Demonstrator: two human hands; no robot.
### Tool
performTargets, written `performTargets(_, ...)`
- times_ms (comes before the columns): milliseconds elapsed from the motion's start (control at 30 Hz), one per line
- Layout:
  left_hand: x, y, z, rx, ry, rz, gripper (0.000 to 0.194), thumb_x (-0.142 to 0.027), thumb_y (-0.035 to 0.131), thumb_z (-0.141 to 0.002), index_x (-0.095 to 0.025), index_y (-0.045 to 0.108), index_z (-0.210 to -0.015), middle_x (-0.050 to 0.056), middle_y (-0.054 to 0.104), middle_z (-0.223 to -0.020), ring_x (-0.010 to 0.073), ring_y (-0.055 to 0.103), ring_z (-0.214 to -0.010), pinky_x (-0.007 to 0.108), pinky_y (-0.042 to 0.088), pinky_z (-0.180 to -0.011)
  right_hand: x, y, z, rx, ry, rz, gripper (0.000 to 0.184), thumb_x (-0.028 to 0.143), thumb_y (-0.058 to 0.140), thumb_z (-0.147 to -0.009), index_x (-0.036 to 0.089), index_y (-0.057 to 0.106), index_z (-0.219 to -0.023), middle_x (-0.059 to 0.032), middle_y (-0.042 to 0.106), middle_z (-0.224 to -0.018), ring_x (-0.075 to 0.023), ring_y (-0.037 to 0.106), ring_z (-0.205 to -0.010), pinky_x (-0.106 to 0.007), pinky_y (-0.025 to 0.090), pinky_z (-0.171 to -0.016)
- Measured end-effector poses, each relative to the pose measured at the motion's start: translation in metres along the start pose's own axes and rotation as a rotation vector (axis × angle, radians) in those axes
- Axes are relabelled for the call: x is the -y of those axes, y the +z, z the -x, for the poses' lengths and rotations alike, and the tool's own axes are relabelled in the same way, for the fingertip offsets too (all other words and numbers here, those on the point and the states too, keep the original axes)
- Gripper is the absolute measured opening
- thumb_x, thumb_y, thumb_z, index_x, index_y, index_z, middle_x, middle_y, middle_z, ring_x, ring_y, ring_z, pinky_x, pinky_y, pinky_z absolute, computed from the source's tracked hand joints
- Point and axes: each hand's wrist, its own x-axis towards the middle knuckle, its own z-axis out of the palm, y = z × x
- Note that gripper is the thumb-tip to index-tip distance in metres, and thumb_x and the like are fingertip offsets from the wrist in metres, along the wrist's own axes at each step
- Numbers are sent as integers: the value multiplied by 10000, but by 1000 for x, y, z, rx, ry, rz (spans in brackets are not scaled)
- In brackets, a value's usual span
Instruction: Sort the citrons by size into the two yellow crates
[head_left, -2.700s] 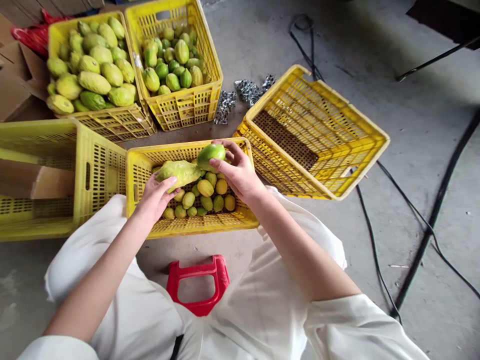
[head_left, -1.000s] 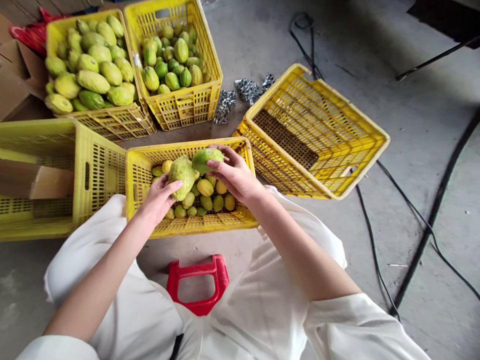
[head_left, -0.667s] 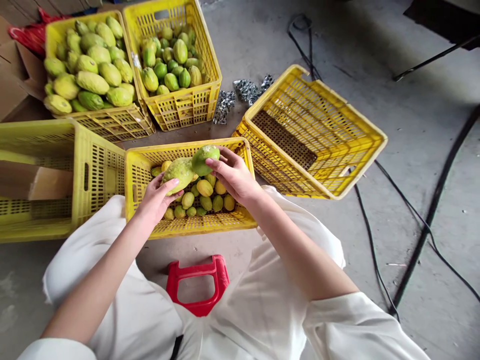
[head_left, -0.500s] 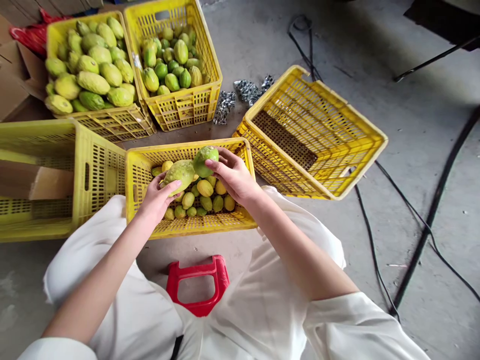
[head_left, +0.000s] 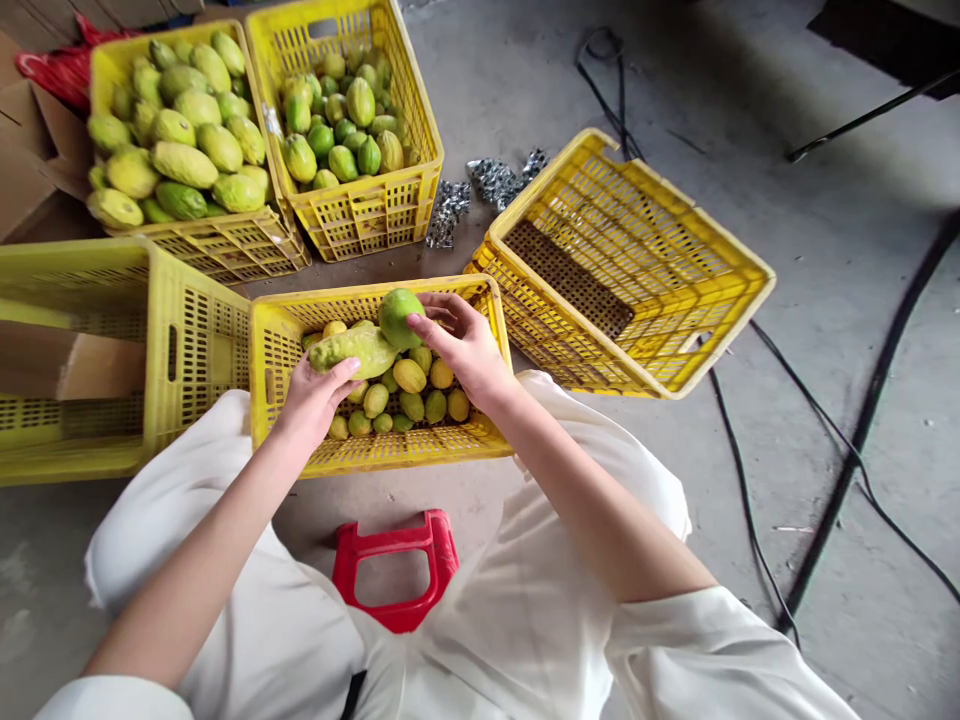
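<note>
Over the middle yellow crate [head_left: 382, 462], my left hand [head_left: 307, 400] is closed around a long, bumpy yellow-green citrus fruit [head_left: 356, 350]. A rounder green citrus fruit [head_left: 400, 318] is gripped in my right hand [head_left: 469, 350], thumb on its near side. The two held fruits are close together, the green one to the upper right and overlapping the other's end in view. Below them, several small yellow and green citrus fruits [head_left: 409, 376] lie on the crate's bottom. My hands and the held fruits hide part of that pile.
Two yellow crates of fruit stand at the back left: large fruits [head_left: 185, 165] and smaller greener ones [head_left: 360, 102]. A tilted yellow crate [head_left: 675, 385] is at right. Cardboard [head_left: 97, 365] sits in the left crate. A red stool [head_left: 395, 605] is between my legs; black cables [head_left: 847, 440] cross the floor.
The bumpy fruit has turned in my left hand and now lies more sideways. My right hand has brought the green fruit slightly left. The crates have stayed put.
</note>
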Motion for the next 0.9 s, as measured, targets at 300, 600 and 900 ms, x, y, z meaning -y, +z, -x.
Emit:
performTargets(300,1,0,1,-2,32,-14,596,-301,1023,-522,-225,678,-1002,22,785,-1001,255,771,-1040,359,650,-843,-4,-4,-1,74,-38,33,642,622,939,-656,274,645,-1108,-83,718,-1270,-301,661,-1276,-454,578,-1112)
performTargets(600,3,1,2,2,79,-28,606,-342,1039,-501,-234,687,-982,29,786,-1045,239,764,-993,301,638,-763,-3,-3,-2,181,-40,50,665,517,956,-618,266,680,-1168,-76,745,-1258,-311,710,-1189,-497,561,-1132)
performTargets(900,0,1,2,64,-75,65,489,-431,871,-698,-233,706,-1113,74,816,-1073,355,776,-1187,426,698,-887,2,0,4,155,56,-74,710,495,1038,-539,293,596,-1056,-23,765,-1082,-259,745,-1038,-440,616,-1051)
